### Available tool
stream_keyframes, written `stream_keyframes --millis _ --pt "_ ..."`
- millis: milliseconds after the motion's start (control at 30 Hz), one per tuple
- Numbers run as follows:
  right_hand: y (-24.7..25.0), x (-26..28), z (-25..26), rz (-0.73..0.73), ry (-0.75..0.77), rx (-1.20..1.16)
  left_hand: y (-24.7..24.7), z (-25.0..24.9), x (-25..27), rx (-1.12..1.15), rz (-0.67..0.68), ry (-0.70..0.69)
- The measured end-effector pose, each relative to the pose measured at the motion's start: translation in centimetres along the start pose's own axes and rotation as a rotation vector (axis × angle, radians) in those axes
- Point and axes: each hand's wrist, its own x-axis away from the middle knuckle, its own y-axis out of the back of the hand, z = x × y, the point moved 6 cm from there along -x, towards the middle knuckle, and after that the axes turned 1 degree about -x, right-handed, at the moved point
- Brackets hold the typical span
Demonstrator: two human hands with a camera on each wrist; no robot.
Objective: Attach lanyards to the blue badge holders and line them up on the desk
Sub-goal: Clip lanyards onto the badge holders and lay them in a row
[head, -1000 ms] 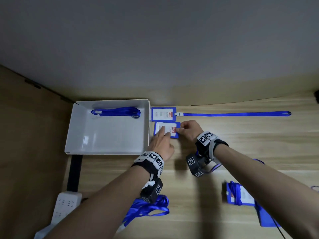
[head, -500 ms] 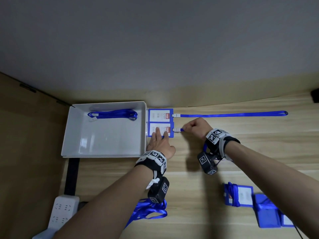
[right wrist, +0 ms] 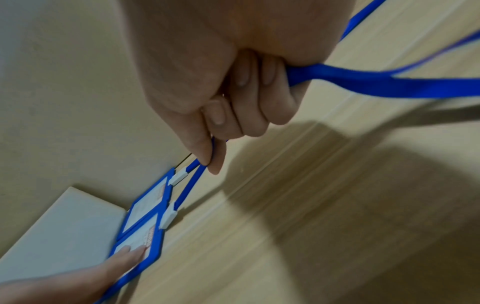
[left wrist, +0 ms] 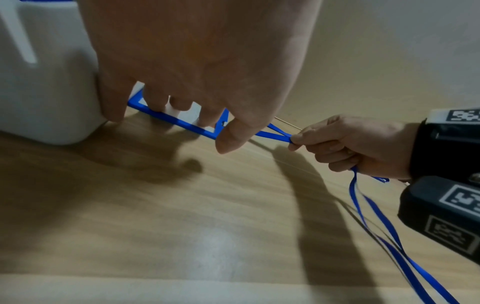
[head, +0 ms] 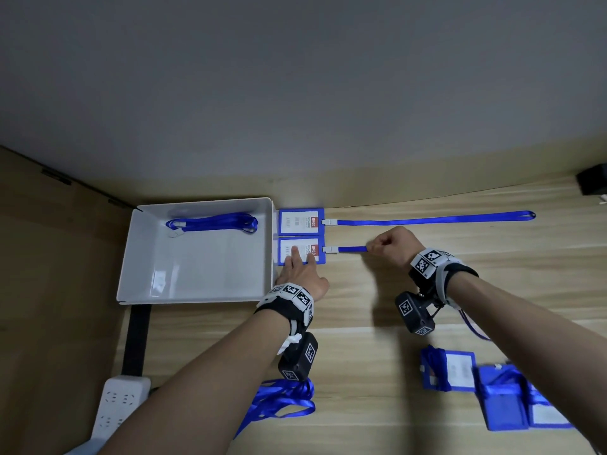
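Two blue badge holders lie side by side against the white tray (head: 197,292). The far holder (head: 300,221) has its lanyard (head: 427,220) stretched straight to the right. My left hand (head: 300,270) presses straight fingers flat on the near holder (head: 297,245), also seen as the near holder (right wrist: 140,242). My right hand (head: 387,246) pinches this holder's blue lanyard (head: 351,248) a short way right of its white clip (head: 329,249). The strap runs through my fist and trails out behind as the lanyard tail (right wrist: 376,82).
The tray holds one coiled lanyard (head: 213,222). More blue holders (head: 450,369) lie at the near right, and a loose bundle of lanyards (head: 282,399) near my left forearm. A white power strip (head: 118,405) hangs off the desk's left edge. A dark object (head: 593,182) sits far right.
The near holder has been slid up beside the far one against the tray. My right hand has moved rightward along the lanyard, drawing it out from the clip. My left hand stays on the holder.
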Motion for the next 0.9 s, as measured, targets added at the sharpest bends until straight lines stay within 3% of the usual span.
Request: stream_keyframes --millis 733,900 --pt "11.8 5.9 -9.4 -0.347 -0.251 0.166 0.5 -1.3 1.2 -0.299 -0.063 0.019" --pt "11.2 5.4 -8.6 -0.452 -0.14 0.357 0.2 -1.1 1.0 -0.294 -0.068 0.015"
